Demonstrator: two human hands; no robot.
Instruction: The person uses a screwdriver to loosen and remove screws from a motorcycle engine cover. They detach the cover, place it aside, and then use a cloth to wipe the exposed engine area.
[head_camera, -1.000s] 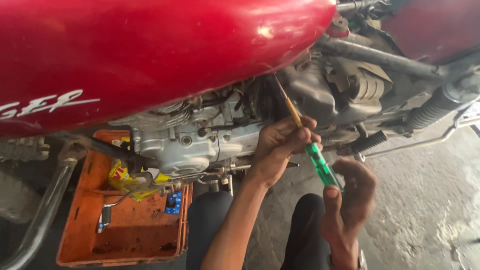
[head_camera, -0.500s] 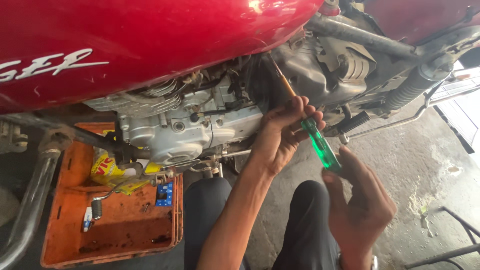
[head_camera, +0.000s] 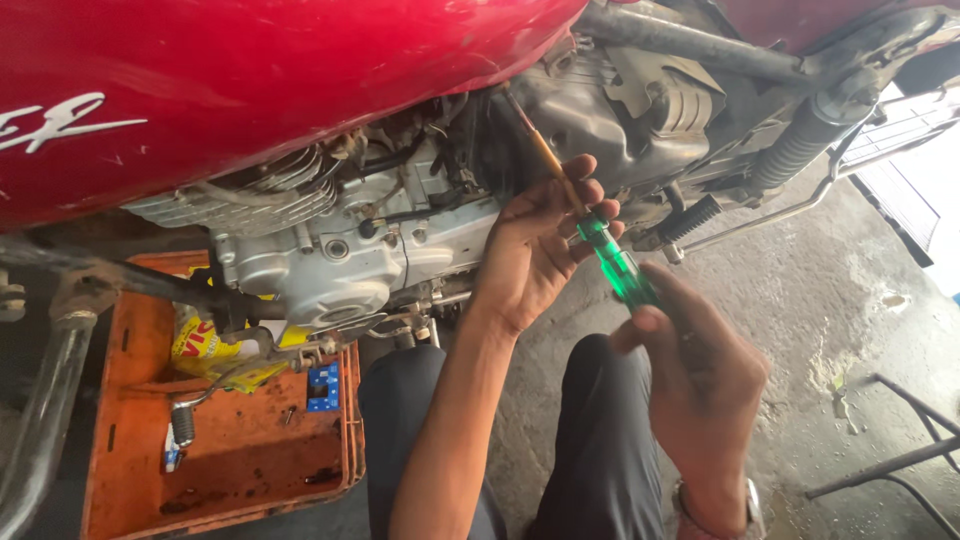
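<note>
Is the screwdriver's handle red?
No, the screwdriver held by both hands has a clear green handle.

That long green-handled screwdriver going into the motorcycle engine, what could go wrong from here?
1. The long green-handled screwdriver reaches deep under the red fuel tank, its tip hidden; it may slip off and gouge nearby parts.
2. The left hand guides the bare shaft with its fingers, so a slip could pinch or jab them.
3. The right hand grips only the handle's end, which probably gives weak control.
</note>
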